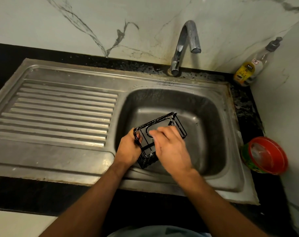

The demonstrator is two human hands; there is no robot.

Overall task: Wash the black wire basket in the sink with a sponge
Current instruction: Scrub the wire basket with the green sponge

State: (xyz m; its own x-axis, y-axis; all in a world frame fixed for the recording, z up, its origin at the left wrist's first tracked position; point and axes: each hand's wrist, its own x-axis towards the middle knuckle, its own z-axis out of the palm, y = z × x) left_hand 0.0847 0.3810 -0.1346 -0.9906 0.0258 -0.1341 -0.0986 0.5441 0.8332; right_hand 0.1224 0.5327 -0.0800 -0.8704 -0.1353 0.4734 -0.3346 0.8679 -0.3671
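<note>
The black wire basket (164, 119) is tilted on its side over the left part of the steel sink (206, 117), with flecks of white foam on its wires. My left hand (128, 151) grips the basket's left edge, fingers curled round the wires. My right hand (171, 147) lies over the basket's open face with its fingers bent down into it. A pale bit of the sponge (153, 138) shows under its thumb; the rest is hidden by the hand.
The tap (186, 43) stands behind the basin with no water running. A ribbed drainboard (59, 108) lies to the left. A yellow-labelled bottle (244, 72) and a clear bottle (265, 55) stand in the back right corner. A red-rimmed tub (266, 154) sits at the right.
</note>
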